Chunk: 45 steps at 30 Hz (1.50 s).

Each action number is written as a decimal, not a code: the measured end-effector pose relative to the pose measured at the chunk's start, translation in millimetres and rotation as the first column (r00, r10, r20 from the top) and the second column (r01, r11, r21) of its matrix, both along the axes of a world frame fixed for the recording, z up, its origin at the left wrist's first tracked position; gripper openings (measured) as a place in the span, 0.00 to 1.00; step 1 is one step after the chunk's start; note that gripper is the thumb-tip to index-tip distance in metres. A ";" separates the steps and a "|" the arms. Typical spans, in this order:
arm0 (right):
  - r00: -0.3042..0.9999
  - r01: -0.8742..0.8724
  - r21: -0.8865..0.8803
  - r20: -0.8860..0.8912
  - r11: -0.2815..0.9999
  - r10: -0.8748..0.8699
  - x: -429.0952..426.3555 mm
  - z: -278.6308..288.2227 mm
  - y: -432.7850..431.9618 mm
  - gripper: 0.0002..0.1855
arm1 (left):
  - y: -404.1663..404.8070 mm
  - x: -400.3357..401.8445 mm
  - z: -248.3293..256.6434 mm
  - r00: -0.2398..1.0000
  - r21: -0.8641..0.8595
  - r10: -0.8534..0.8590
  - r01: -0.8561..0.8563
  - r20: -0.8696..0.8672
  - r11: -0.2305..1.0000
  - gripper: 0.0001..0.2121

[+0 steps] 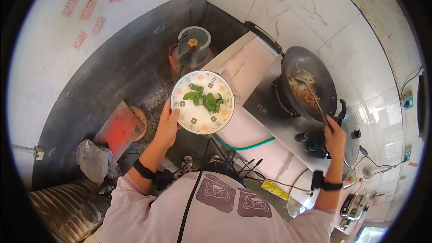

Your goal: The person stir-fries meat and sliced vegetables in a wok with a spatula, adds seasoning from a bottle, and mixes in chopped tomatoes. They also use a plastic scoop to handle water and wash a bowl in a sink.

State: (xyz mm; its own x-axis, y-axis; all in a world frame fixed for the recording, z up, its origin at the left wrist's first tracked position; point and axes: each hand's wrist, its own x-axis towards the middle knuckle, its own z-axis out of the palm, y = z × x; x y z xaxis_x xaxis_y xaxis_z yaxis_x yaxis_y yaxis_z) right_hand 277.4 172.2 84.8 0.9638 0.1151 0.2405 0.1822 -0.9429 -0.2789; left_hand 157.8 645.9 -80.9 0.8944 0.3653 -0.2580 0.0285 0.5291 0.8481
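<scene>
My left hand point(167, 123) holds a patterned white plate point(189, 114) by its lower left rim, in front of the counter's end. Green leaves point(211, 102) lie in two small clumps on the plate. In my right hand point(335, 138) is the handle of a metal spatula point(314, 96), whose head is down in a dark wok point(325, 98). Shredded food with red and pale pieces point(305, 92) lies in the wok around the spatula head. The wok stands tilted over a burner of the gas stove point(260, 108), its long handle pointing to the upper left.
A gas cylinder point(194, 45) stands beyond the plate, beside the tiled counter point(236, 60). A green hose point(243, 147) crosses the counter front. Glass lids point(352, 135) and a ladle point(368, 174) lie right of the stove. Black cables point(249, 172) hang near my waist.
</scene>
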 end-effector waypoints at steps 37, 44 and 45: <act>0.894 0.422 0.115 0.114 0.899 -0.434 79.5 -26.2 -29.3 0.17 | 5.1 -12.7 -59.4 0.999 -0.233 -0.041 0.035 -0.023 0.972 0.24; 0.991 0.120 0.154 0.041 0.981 -0.128 45.6 -14.5 4.4 0.17 | 5.5 -13.5 -50.4 0.998 -0.218 -0.055 0.051 -0.012 0.975 0.25; 0.994 0.104 0.151 -0.002 0.983 -0.105 25.7 -4.3 6.0 0.17 | 4.9 -14.4 -49.3 0.999 -0.219 -0.032 0.027 -0.019 0.975 0.25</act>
